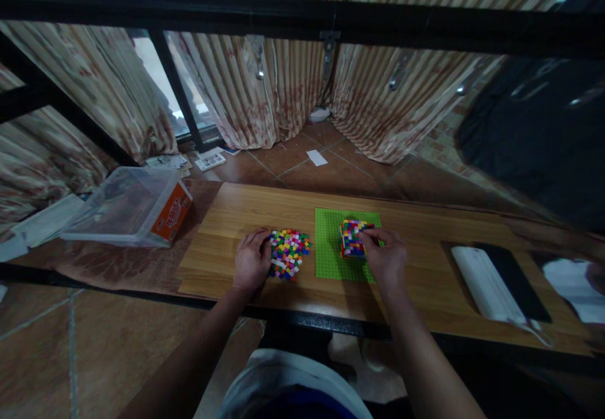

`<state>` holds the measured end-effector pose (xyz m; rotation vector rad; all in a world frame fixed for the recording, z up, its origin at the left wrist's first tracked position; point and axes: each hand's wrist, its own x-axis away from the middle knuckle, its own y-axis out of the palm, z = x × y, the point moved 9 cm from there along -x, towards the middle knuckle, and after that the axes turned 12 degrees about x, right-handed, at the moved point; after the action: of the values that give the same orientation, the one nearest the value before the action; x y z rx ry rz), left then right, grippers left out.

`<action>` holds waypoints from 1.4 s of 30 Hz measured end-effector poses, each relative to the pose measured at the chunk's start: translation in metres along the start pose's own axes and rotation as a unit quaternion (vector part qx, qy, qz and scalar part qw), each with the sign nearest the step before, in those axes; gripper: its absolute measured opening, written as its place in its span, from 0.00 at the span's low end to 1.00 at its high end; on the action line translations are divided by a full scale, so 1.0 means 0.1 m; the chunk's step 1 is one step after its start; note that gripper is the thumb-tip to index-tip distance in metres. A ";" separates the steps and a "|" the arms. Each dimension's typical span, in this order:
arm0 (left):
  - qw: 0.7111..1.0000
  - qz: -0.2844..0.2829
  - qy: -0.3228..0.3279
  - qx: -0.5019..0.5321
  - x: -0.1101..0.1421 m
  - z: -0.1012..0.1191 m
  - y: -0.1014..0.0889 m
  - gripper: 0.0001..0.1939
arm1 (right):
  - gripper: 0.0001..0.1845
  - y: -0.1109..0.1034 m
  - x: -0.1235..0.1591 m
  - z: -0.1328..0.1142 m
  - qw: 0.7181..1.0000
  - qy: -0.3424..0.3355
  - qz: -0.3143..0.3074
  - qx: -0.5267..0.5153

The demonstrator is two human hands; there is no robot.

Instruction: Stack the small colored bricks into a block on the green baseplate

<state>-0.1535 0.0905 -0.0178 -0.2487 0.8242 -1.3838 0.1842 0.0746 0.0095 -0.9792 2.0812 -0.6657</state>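
The brick block [350, 237] stands on our green baseplate [327, 249]; we judge that off-centre pressing could loosen its layers, and a careless sweep could scatter the brick pile [289, 252]. Our right hand [387, 254], fingers drawn together, touches the block's top; our left hand [252, 260] curls beside the pile. Whether either grips a brick, we cannot tell.

A whitish top [263, 362] curves around a dark blue patch [302, 404], and both forearms [423, 343] are bare.
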 end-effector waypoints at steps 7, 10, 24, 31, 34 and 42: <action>1.000 0.009 0.006 0.010 0.01 -0.01 0.00 0.13 | 0.16 -0.02 0.01 0.00 1.000 -0.020 -0.008 -0.006; 1.000 0.015 0.006 0.012 0.01 0.00 -0.01 0.13 | 0.18 -0.06 -0.01 0.03 1.000 -0.013 -0.005 -0.009; 1.000 0.013 0.010 0.010 0.01 0.01 -0.01 0.12 | 0.20 0.08 -0.14 0.00 0.996 -0.004 0.010 0.093; 1.000 0.009 0.000 0.006 0.01 -0.01 0.00 0.12 | 0.19 0.05 -0.10 -0.13 0.990 -0.046 0.015 0.129; 1.000 0.007 -0.002 0.002 0.01 -0.01 0.01 0.13 | 0.18 0.07 -0.07 -0.20 0.988 -0.051 0.006 0.143; 1.000 0.012 0.003 0.009 0.01 0.01 -0.01 0.12 | 0.19 0.00 -0.08 -0.20 0.991 -0.055 0.027 0.117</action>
<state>-0.1535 0.0891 -0.0175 -0.2210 0.8163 -1.3695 0.1720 0.0836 0.0241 -0.8068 1.8787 -0.7899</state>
